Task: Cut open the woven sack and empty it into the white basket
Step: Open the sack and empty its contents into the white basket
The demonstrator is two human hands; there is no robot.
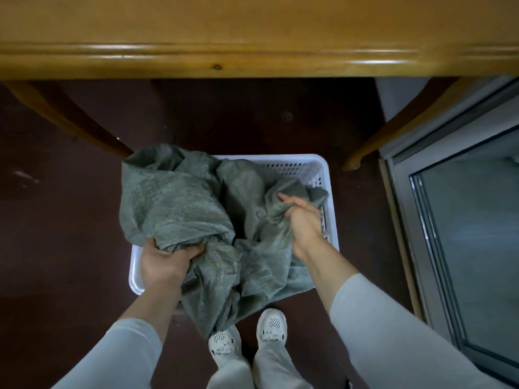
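Observation:
A grey-green woven sack (179, 203) lies crumpled over the white basket (306, 167), which stands on the dark floor and is mostly covered by it. My left hand (163, 262) grips a bunch of the sack at the basket's near left corner. Over the basket's right side, my right hand (303, 220) clutches another fold of the sack. The sack's loose end hangs down past the basket's near edge toward my shoes. What lies inside the basket is hidden.
A wooden table (252, 51) spans the top of the view, with its legs (393, 130) at left and right of the basket. A glass door in a metal frame (463, 234) stands at the right. My white shoes (272, 327) are just behind the basket.

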